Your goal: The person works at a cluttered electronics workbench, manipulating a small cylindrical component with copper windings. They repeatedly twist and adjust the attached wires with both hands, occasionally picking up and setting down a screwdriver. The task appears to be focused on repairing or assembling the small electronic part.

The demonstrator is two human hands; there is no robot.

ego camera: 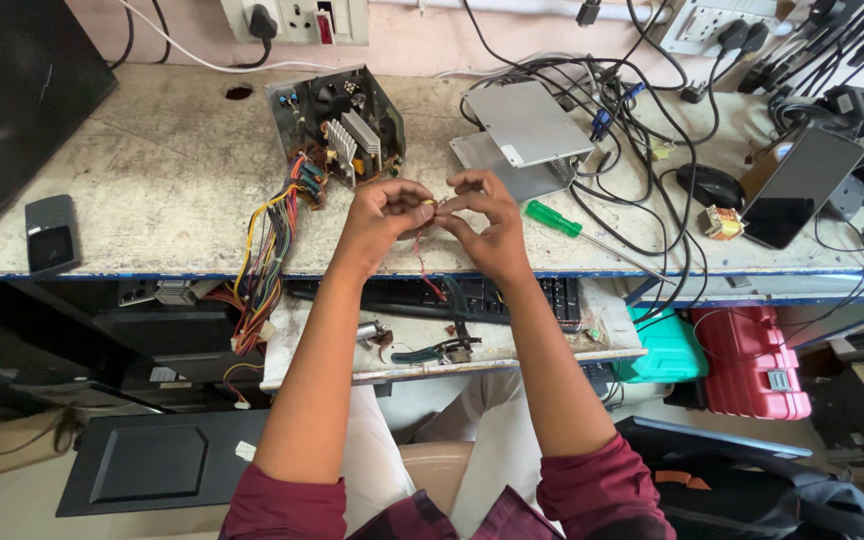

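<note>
Left hand [384, 212] and right hand [482, 215] meet above the workbench [152, 170], fingertips of both pinched shut on a thin wire end [430, 203] between them; a red wire [424, 262] trails down from the grip; just behind stands an opened power supply unit [337, 125] with its coloured wire bundle [264, 265]; a green-handled screwdriver [552, 218] lies just right of the hands; pliers [437, 350] rest on the lower shelf.

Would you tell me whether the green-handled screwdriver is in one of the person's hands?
No, the green-handled screwdriver lies on the bench to the right of the right hand.
</note>
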